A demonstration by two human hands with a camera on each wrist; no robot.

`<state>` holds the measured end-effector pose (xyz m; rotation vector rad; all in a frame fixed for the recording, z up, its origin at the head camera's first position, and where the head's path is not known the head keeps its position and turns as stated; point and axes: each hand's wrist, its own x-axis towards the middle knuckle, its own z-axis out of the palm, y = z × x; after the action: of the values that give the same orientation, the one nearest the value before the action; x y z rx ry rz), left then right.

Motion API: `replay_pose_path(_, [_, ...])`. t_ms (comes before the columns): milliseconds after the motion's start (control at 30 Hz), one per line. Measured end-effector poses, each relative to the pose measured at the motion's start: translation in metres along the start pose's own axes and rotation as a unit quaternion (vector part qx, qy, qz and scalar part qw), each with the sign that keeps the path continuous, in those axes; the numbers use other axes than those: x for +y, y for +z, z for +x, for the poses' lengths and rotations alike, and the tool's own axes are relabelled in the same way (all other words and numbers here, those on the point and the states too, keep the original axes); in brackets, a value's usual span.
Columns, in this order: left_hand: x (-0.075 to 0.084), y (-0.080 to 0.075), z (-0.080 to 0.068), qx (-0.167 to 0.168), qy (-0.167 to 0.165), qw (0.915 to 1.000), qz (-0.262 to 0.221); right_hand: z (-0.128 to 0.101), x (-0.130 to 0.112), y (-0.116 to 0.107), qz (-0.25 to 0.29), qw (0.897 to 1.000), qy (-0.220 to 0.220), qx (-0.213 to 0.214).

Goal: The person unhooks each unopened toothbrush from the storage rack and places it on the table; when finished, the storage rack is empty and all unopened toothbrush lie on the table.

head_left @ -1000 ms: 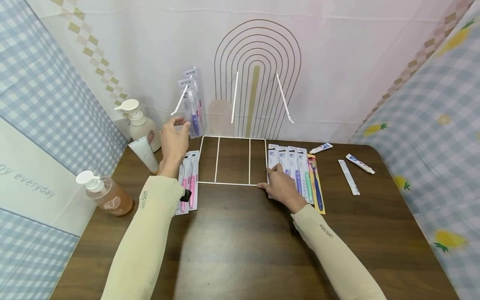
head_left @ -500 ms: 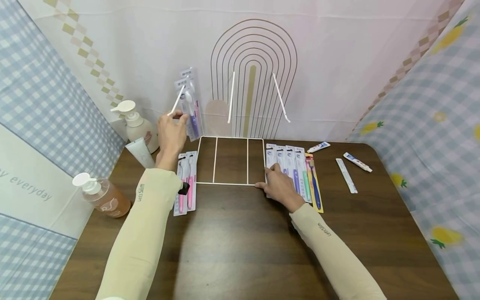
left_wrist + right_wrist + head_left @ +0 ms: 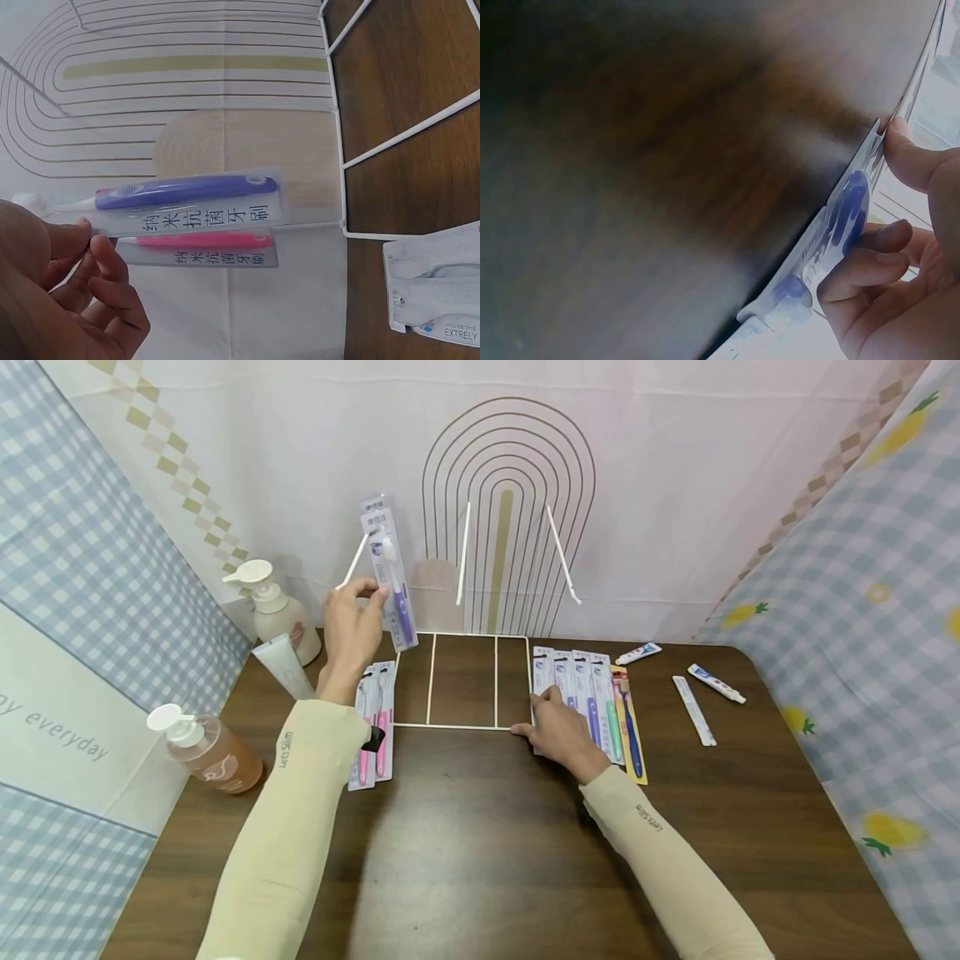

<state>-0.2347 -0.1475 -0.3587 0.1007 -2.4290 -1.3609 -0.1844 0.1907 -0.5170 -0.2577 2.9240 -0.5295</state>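
My left hand (image 3: 352,627) pinches the side edge of a packaged purple toothbrush (image 3: 397,597) between thumb and index finger. The package hangs upright, slightly tilted, its top at the left white hook (image 3: 352,562). Behind it, in the left wrist view, shows a packaged pink toothbrush (image 3: 202,240). My right hand (image 3: 558,731) rests low at the front right corner of the white wire rack (image 3: 465,727), thumb at the frame. Its bent fingers lie over the leftmost toothbrush package (image 3: 543,662) of the right-hand row; the right wrist view shows purple handles (image 3: 851,206) beside them.
Two bare hooks (image 3: 465,556) project at the middle and right. Pink toothbrush packages (image 3: 384,722) lie left of the rack, a yellow-backed one (image 3: 632,727) on the right. Pump bottles (image 3: 225,760) and a white tube (image 3: 283,664) stand left; small toothpaste tubes (image 3: 716,683) lie right.
My left hand has shifted right, swinging the purple toothbrush package rightward, so it now covers more of the pink one behind. The right hand has stayed at the rack's corner.
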Motion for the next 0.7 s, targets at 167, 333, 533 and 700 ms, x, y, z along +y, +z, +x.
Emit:
replay_pose_path(167, [-0.001, 0.002, -0.005, -0.021, -0.001, 0.9998, -0.008, 0.000, 0.000, 0.000, 0.004, 1.000, 0.005, 0.001])
replay_pose_path(333, [-0.009, 0.003, -0.015, -0.041, -0.008, 0.9991, 0.003, 0.003, 0.006, 0.005, -0.002, 1.000, 0.003, -0.001])
replay_pose_path(533, [-0.027, -0.001, -0.032, -0.053, -0.033, 0.9978, 0.025, -0.003, -0.001, -0.004, 0.002, 1.000, 0.002, -0.010])
replay_pose_path(700, [-0.048, -0.010, -0.049, -0.078, -0.062, 0.9942, 0.040, -0.012, -0.017, -0.018, 0.006, 1.000, 0.008, -0.019])
